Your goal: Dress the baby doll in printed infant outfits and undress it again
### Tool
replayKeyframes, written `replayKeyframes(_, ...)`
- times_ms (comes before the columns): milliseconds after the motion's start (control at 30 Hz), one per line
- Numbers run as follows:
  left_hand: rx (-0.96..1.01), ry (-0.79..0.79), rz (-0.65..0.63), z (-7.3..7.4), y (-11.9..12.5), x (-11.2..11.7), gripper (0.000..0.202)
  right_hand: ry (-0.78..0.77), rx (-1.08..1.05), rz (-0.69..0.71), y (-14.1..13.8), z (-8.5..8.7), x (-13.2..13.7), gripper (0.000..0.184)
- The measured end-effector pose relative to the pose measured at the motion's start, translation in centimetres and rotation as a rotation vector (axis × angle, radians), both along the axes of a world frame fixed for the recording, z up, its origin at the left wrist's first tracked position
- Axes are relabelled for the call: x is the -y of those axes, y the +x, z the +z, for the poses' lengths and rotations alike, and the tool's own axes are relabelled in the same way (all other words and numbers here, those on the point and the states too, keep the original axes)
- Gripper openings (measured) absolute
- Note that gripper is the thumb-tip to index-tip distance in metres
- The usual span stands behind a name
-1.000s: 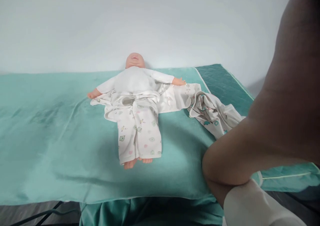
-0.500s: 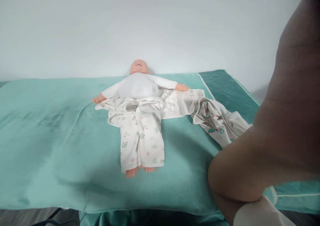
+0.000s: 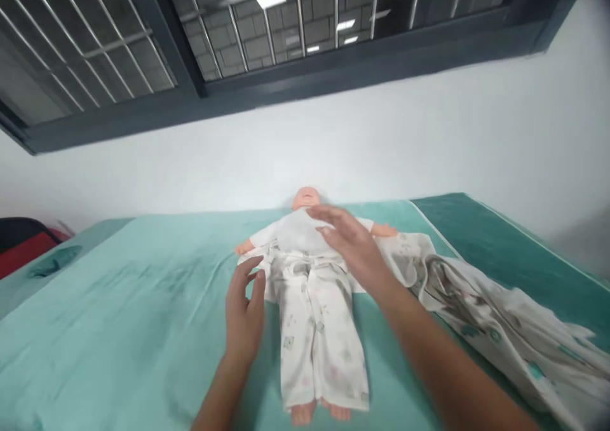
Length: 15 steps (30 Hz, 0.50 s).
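A baby doll (image 3: 305, 227) lies on its back on a teal sheet (image 3: 119, 304), head toward the wall, arms spread. It wears a white top and white patterned trousers (image 3: 319, 342); bare feet show at the near end. My left hand (image 3: 244, 310) hovers just left of the doll's waist, fingers apart, holding nothing. Over the doll's chest and right side reaches my right hand (image 3: 350, 243), fingers stretched out and empty. An open patterned garment (image 3: 405, 259) is spread under the doll's trunk.
A crumpled white patterned cloth (image 3: 500, 329) trails off to the right over a darker green blanket (image 3: 481, 234). A white wall with a barred window (image 3: 190, 37) rises behind. Something red and black (image 3: 23, 243) sits at the far left.
The view has tilted up, showing the window. The bent arm that filled the right side is gone; both my hands have come forward to the doll's waist and chest.
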<state>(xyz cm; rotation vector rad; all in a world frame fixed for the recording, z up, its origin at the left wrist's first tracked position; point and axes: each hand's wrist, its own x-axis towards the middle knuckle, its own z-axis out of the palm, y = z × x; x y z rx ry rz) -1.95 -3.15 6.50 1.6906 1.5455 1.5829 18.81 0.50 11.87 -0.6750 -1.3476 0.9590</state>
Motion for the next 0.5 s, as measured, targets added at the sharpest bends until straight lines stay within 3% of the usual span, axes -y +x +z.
replayKeyframes(67,0.068,-0.062,0.016,-0.5,-0.4,-3.5,0.026,-0.064,0.041,-0.024,-0.8,-1.5,-1.0,0.035)
replayKeyframes(167,0.111,-0.103,-0.035,-1.0,-0.1,-7.0,0.026,-0.077,0.011,-0.036,-0.2,-1.8,-1.1,0.03)
replayKeyframes(267,0.173,-0.107,-0.12,-1.4,0.8,-9.3,0.029,-0.028,-0.098,-0.075,1.4,-0.5,-0.4,0.028)
replayKeyframes(400,0.257,-0.132,-0.084,-1.9,1.6,-12.3,0.025,0.053,-0.169,-0.134,3.1,1.6,0.6,0.025)
replayKeyframes(500,0.335,-0.126,-0.063,-0.8,2.2,-14.3,0.022,0.154,-0.175,-0.167,3.6,2.8,1.0,0.027)
